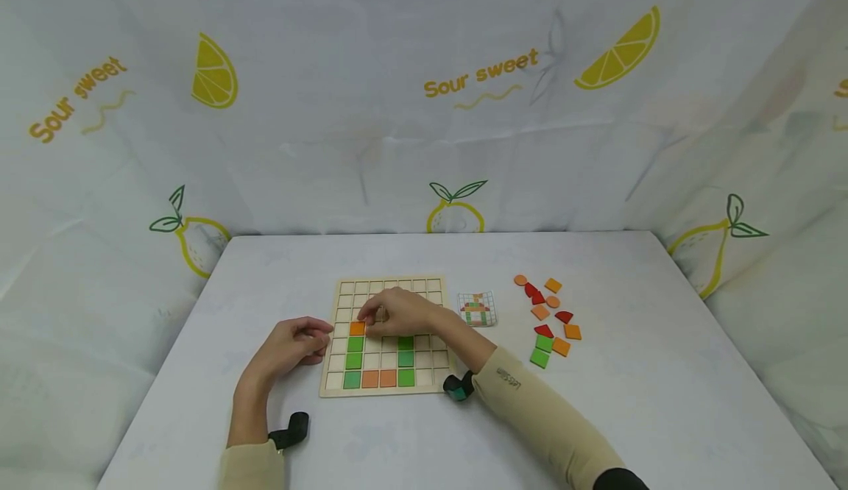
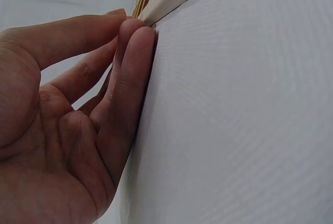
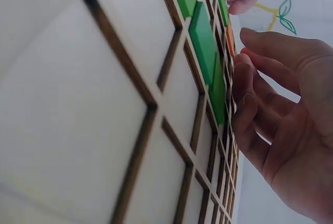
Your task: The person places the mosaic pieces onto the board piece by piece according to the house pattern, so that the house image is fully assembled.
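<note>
Head view: on the desk (image 1: 669, 372), the grid board (image 1: 432, 381) shows nine seated tiles: an orange tile (image 1: 358, 328) towards 9 o'clock, three green ones below it, two salmon tiles (image 1: 379, 379) along 6 o'clock, and three more green ones up the other column. The right hand (image 1: 401, 312) covers some cells. Judging by the pattern card (image 1: 477, 310), between 2 and 3 o'clock of the board, the lower part is laid; red, round and further square loose pieces (image 1: 573, 332) remain at 3 o'clock. The left hand (image 1: 289, 346) rests at 9 o'clock, fingers loosely bent. The backdrop cloth (image 1: 371, 166) reads "Sour sweet" twice; the right sleeve (image 1: 550, 416) seems to read "LetsSlim".

Left wrist view: near 12 o'clock, the left fingertips lie close together by the board's edge, without visibly clasping it.

Right wrist view: the right hand's fingers, at 2 o'clock, curve towards the orange tile; whether they pinch it I cannot tell. No writing is legible in either wrist view.
</note>
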`<control>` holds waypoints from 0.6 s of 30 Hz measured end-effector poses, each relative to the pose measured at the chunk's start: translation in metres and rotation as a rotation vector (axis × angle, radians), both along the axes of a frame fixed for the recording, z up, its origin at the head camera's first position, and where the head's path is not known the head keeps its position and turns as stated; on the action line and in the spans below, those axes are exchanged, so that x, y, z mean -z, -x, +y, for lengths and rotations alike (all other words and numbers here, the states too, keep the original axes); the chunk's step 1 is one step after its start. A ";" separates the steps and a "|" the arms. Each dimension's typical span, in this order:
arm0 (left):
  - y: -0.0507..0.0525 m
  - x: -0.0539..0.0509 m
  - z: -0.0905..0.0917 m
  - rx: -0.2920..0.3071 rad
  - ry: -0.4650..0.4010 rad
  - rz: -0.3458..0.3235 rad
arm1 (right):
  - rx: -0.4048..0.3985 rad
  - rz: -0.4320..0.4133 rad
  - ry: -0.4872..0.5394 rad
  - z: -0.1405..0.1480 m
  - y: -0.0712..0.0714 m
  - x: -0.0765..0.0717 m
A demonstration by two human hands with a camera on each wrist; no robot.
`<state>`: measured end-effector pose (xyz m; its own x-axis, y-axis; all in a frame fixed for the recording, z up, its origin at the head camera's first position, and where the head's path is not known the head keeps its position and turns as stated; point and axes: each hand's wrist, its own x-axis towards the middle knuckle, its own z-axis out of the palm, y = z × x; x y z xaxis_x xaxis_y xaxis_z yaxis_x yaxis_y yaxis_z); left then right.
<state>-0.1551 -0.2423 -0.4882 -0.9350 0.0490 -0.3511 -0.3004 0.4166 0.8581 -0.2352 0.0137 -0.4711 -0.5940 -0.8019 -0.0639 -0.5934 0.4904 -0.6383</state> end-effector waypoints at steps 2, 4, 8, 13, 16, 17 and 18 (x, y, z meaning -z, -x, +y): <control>-0.001 0.000 0.000 0.000 0.005 0.004 | 0.010 -0.013 0.015 0.004 0.001 -0.002; -0.001 0.000 0.000 -0.002 0.005 0.005 | 0.020 -0.020 0.031 0.010 0.001 -0.005; -0.001 0.000 0.000 -0.003 0.004 0.008 | 0.031 -0.018 0.061 0.024 0.004 -0.013; -0.001 0.001 0.000 -0.004 0.003 0.013 | 0.071 -0.030 0.096 0.047 0.009 -0.023; -0.001 0.001 0.000 -0.004 0.003 0.016 | 0.120 -0.040 0.109 0.065 0.013 -0.028; -0.001 0.001 0.000 -0.003 0.003 0.017 | 0.134 -0.040 0.115 0.071 0.015 -0.030; -0.001 0.001 0.000 -0.002 0.002 0.017 | 0.150 -0.041 0.118 0.077 0.017 -0.032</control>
